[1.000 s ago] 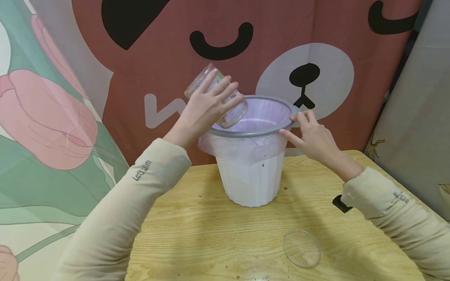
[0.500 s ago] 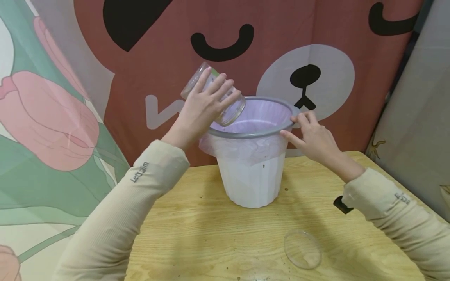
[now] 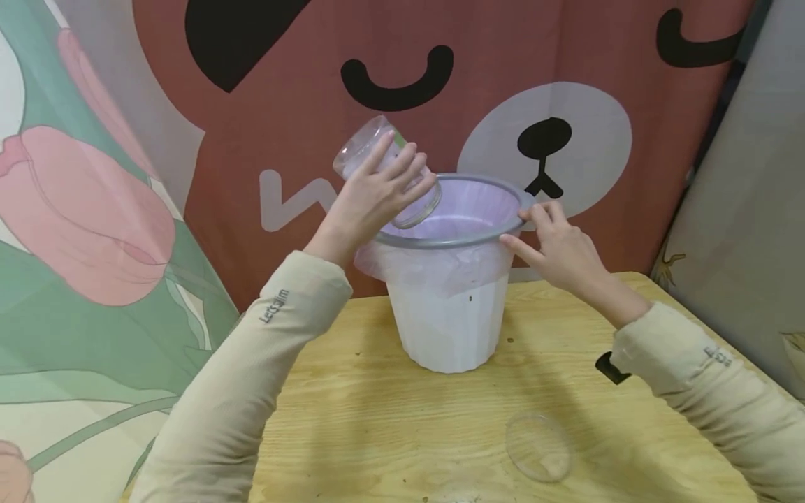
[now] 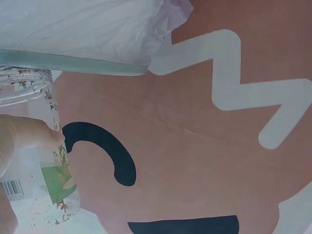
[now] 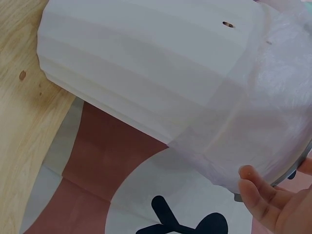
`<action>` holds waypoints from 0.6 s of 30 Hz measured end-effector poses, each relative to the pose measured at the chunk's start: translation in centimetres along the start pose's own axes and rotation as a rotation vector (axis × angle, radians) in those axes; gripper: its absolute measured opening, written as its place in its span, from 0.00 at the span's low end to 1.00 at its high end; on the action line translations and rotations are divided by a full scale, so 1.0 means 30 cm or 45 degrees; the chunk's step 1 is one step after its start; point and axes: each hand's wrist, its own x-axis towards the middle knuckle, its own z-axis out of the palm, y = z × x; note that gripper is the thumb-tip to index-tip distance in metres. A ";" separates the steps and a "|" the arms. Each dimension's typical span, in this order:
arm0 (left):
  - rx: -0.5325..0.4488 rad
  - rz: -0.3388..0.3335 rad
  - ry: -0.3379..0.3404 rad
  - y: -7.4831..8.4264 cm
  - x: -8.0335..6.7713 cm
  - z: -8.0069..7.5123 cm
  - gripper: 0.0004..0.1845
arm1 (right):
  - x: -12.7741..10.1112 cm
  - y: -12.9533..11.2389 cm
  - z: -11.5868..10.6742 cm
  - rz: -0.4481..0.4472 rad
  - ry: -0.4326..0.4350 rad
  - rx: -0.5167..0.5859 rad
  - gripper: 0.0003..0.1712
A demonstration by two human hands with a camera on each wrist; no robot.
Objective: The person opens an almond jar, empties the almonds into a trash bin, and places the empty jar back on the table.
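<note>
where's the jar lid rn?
Head view: the clear lid lies flat on the wooden table, front right of the white bin.

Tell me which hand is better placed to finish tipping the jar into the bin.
Left. The left hand already grips the tilted clear jar, its mouth over the lined waste bin. The right hand steadies the bin's rim and probably should stay there.

One clear glass jar [image 3: 385, 171], tipped mouth-down over the bin; one white waste bin [image 3: 449, 328] with one grey rim ring [image 3: 453, 241] and one lilac plastic liner [image 3: 468, 202]; one clear round lid [image 3: 538, 446] lying on one wooden table [image 3: 390, 426]; two hands, the left hand [image 3: 367, 199] and the right hand [image 3: 562, 248]; two beige sleeves [image 3: 251, 377]
</note>
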 end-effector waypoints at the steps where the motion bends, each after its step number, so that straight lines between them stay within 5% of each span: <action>1: 0.023 0.035 -0.021 0.006 -0.002 0.004 0.33 | 0.000 -0.001 0.001 0.000 -0.003 0.000 0.31; 18: -0.156 -0.082 0.061 0.000 -0.027 0.012 0.33 | -0.001 -0.004 0.005 -0.025 -0.001 0.006 0.31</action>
